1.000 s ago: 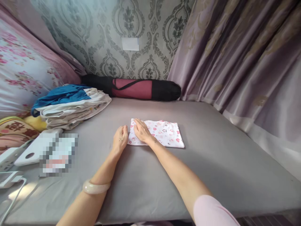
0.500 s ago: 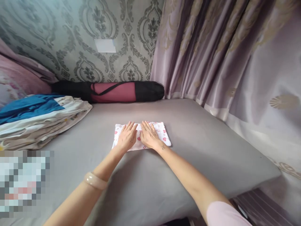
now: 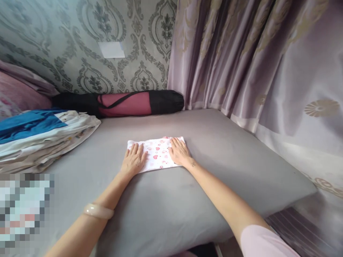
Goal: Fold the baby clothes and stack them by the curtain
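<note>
A folded white cloth (image 3: 158, 153) printed with pink and red hearts lies flat on the grey bed sheet (image 3: 166, 200). My left hand (image 3: 134, 159) rests palm down on its left end, fingers stretched and slightly spread. On the right end lies my right hand (image 3: 179, 151), also flat with the fingers extended. Both hands press on the cloth's top without gripping it. The patterned middle shows between them, while the parts under the palms are hidden. A pale bangle (image 3: 98, 211) circles my left wrist.
Against the patterned wall lies a long black and dark pink bag (image 3: 124, 104) with a strap. A pile of folded clothes (image 3: 75, 125), blue on top, sits at the left. Purple curtains (image 3: 209, 57) hang along the right. A blurred-out patch (image 3: 24, 210) covers the lower left.
My hands have slid apart over the cloth, the left hand to its left end and the right hand to its right end. The view has shifted slightly.
</note>
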Demonstrator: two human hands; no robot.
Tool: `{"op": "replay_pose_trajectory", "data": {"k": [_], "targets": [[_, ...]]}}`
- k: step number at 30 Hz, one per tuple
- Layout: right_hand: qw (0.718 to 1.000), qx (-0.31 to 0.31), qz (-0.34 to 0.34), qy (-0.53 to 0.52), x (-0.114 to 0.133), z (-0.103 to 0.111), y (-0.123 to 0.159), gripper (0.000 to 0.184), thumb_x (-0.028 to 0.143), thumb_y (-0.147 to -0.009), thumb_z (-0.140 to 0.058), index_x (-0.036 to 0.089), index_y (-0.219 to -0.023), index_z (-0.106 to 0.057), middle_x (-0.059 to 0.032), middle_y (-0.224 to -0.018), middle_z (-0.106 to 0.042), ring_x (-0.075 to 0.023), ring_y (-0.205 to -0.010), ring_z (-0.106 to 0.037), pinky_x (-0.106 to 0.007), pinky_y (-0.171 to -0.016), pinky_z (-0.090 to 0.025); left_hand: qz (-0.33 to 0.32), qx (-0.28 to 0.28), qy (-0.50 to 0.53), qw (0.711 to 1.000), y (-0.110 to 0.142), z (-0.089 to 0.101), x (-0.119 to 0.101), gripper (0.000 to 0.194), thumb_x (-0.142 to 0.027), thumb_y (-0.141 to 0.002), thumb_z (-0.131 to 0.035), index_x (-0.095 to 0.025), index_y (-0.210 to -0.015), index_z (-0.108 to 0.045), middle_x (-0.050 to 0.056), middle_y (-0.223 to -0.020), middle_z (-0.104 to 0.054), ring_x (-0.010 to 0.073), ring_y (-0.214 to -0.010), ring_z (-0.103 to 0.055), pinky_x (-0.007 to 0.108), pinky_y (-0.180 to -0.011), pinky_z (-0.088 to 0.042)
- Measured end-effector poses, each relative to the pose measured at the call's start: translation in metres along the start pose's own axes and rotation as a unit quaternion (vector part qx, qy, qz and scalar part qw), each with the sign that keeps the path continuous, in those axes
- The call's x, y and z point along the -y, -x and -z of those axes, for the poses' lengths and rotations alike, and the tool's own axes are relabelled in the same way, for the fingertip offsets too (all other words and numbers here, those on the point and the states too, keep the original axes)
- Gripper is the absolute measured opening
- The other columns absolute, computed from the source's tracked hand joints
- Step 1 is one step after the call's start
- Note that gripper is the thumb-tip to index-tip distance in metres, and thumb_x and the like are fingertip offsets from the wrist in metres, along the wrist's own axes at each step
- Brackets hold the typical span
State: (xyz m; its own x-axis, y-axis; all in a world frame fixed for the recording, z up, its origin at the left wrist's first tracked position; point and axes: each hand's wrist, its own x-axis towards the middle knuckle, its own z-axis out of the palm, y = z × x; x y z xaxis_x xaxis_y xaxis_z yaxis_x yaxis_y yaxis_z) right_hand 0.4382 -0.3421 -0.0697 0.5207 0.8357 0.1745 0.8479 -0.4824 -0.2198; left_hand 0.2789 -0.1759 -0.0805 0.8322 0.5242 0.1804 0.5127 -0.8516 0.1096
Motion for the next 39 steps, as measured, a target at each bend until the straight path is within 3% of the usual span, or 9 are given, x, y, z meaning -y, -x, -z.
{"op": "replay_pose_trajectory", "data": {"k": [7,12,16,19,23,26,32,36,39], "targets": [[0.999,0.034,-0.006,0.004,-0.013,-0.005,-0.004,0.058,0.035,-0.099,-0.028,0.004,-0.147,-0.034,-0.0145,-0.155,-0.031,-0.0245,-0.144,-0.023,-0.04,-0.118,-0.012,-0.009,0.046,-0.01,0.999,-0.004,0.009,0.004,0.054,-0.044,-0.097,-0.027,-0.015,-0.139,-0.044,0.018,-0.145,-0.046,0.0308,-0.135,-0.04,0.05,-0.11,-0.027],[1.0,0.02,0.011,-0.004,-0.027,0.019,-0.023,0.044,0.02,-0.098,-0.027,0.016,-0.132,-0.054,-0.0101,-0.137,-0.055,-0.0199,-0.128,-0.047,-0.035,-0.11,-0.026,-0.002,0.082,-0.002,0.997,-0.038,0.027,0.022,0.045,-0.037,-0.096,-0.028,-0.019,-0.128,-0.053,0.017,-0.137,-0.052,0.0309,-0.128,-0.046,0.052,-0.106,-0.03],[0.996,0.088,-0.015,0.005,-0.045,0.028,-0.036,0.041,0.019,-0.098,-0.032,0.016,-0.134,-0.053,-0.0121,-0.137,-0.054,-0.022,-0.126,-0.048,-0.034,-0.104,-0.032,-0.02,0.17,0.022,0.985,-0.064,0.033,0.037,0.04,-0.03,-0.092,-0.035,-0.022,-0.125,-0.056,0.014,-0.137,-0.054,0.0274,-0.13,-0.046,0.055,-0.111,-0.021],[0.994,0.111,-0.02,0.006,-0.052,0.029,-0.043,0.041,0.026,-0.098,-0.037,0.017,-0.135,-0.052,-0.0133,-0.136,-0.054,-0.0248,-0.125,-0.048,-0.036,-0.102,-0.033,-0.031,0.193,0.03,0.98,-0.077,0.04,0.043,0.035,-0.036,-0.086,-0.045,-0.025,-0.114,-0.063,0.012,-0.126,-0.062,0.0273,-0.12,-0.056,0.051,-0.109,-0.027],[0.992,0.125,-0.027,0.013,-0.05,0.038,-0.051,0.04,0.028,-0.095,-0.046,0.018,-0.133,-0.055,-0.0143,-0.133,-0.054,-0.0282,-0.126,-0.045,-0.038,-0.102,-0.033,-0.006,0.265,0.076,0.961,-0.09,0.047,0.045,0.044,-0.04,-0.071,-0.059,-0.023,-0.11,-0.064,0.012,-0.107,-0.07,0.0253,-0.078,-0.069,0.038,-0.08,-0.052],[0.99,0.137,-0.019,0.011,-0.045,0.052,-0.052,0.034,0.031,-0.095,-0.047,0.02,-0.124,-0.061,-0.0134,-0.13,-0.055,-0.0281,-0.123,-0.047,-0.037,-0.101,-0.035,0.03,0.316,0.14,0.938,-0.097,0.048,0.045,0.055,-0.037,-0.062,-0.062,-0.017,-0.113,-0.061,0.014,-0.097,-0.071,0.0237,-0.061,-0.067,0.031,-0.054,-0.051],[0.991,0.113,0.05,-0.057,-0.041,0.089,-0.038,0.024,0.025,-0.09,-0.052,0.022,-0.106,-0.069,-0.0081,-0.117,-0.063,-0.0225,-0.112,-0.054,-0.03,-0.094,-0.04,-0.005,0.3,0.162,0.94,-0.093,0.059,0.048,0.032,-0.042,-0.057,-0.063,-0.02,-0.08,-0.065,0.006,-0.078,-0.068,0.0223,-0.066,-0.064,0.024,-0.05,-0.046],[0.973,0.13,0.064,-0.179,-0.042,0.116,-0.025,0.024,0.029,-0.088,-0.054,0.019,-0.102,-0.071,-0.0027,-0.094,-0.07,-0.0174,-0.086,-0.063,-0.025,-0.075,-0.045,-0.057,0.267,0.217,0.937,-0.083,0.086,0.056,0.031,-0.046,-0.058,-0.066,-0.023,-0.078,-0.065,0.001,-0.074,-0.065,0.0185,-0.07,-0.061,0.022,-0.054,-0.042],[0.953,0.134,0.07,-0.263,-0.043,0.133,-0.018,0.027,0.035,-0.085,-0.058,0.018,-0.099,-0.073,-0.0021,-0.091,-0.072,-0.0165,-0.084,-0.063,-0.025,-0.072,-0.046,-0.083,0.279,0.242,0.926,-0.074,0.114,0.06,0.032,-0.045,-0.061,-0.068,-0.024,-0.084,-0.066,0.0,-0.075,-0.065,0.0175,-0.069,-0.059,0.022,-0.055,-0.041]]}}
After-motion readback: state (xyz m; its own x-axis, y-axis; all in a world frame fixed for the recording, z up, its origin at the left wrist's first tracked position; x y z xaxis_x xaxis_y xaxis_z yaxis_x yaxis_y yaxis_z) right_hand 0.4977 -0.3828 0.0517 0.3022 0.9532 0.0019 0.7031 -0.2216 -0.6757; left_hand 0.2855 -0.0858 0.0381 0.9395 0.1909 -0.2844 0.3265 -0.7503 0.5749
